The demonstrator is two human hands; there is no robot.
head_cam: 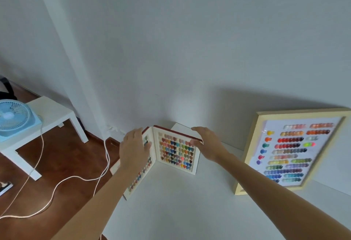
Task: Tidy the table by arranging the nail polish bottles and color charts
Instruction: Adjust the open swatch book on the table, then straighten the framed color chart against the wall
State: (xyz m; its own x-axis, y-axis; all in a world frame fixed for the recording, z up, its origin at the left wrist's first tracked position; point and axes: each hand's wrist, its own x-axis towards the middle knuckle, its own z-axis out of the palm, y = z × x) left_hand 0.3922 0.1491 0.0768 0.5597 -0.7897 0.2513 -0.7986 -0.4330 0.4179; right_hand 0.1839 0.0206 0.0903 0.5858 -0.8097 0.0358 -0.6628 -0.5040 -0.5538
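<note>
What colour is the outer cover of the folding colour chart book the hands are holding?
Dark red, seen along the top edge of the folding chart book in the head view.

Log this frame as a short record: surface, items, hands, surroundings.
surface: white table against the wall
book chart: colour book standing open at the table's back left corner
framed chart: framed chart leaning on the wall, right
left hand: on the book's left page
right hand: at the right page's edge
off table: blue fan on side table
bottles: none visible
</note>
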